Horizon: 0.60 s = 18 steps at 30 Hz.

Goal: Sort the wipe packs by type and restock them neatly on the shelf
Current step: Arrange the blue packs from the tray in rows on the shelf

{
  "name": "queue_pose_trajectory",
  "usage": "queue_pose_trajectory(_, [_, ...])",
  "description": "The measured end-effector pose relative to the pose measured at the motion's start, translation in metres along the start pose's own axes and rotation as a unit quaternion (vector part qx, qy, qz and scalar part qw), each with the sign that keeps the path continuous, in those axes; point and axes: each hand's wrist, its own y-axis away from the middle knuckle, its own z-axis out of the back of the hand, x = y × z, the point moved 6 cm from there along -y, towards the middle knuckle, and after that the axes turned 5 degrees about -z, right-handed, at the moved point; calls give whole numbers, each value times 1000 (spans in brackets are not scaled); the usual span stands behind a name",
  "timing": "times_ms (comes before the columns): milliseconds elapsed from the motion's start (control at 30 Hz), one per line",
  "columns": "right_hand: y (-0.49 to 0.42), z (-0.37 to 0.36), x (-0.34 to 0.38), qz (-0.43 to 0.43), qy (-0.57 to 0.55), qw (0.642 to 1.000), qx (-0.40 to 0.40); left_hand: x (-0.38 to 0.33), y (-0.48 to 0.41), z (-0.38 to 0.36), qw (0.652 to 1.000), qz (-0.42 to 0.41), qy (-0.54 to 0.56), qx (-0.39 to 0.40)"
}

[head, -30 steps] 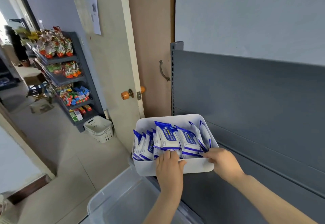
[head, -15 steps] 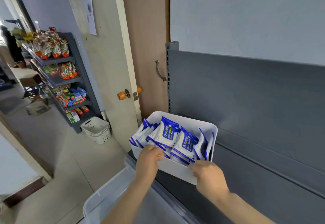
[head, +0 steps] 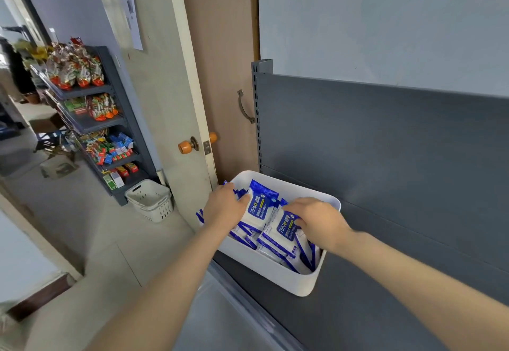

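The wipe packs (head: 261, 213) stand crowded in a white bin (head: 300, 281), which sits askew at the left end of the grey shelf (head: 385, 309). The left hand (head: 224, 208) presses with rather straight fingers on the packs at the bin's 9 o'clock end. The right hand (head: 319, 222) curls its fingers over pack tops near the middle and seems to grasp them.

The danger, I think, is at 9 o'clock. Some packs lean over the rim there, and that corner seems to hang past the shelf's front edge. A strong push may spill packs to the floor or tip the bin.

At 12 o'clock the back panel (head: 385, 144) blocks the bin. Toward 3 o'clock the shelf shows bare. At 6 o'clock, below the edge, stands a clear box (head: 217, 320).
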Motion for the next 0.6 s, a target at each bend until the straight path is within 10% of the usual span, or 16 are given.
queue_pose_trajectory(233, [-32, -29, 11, 160, 133, 973, 102, -4, -12, -31, 989, 21, -136, 48])
queue_pose_trajectory(600, [-33, -24, -2, 159, 159, 974, -27, -9, 7, -31, 1000, 2, -23, 19])
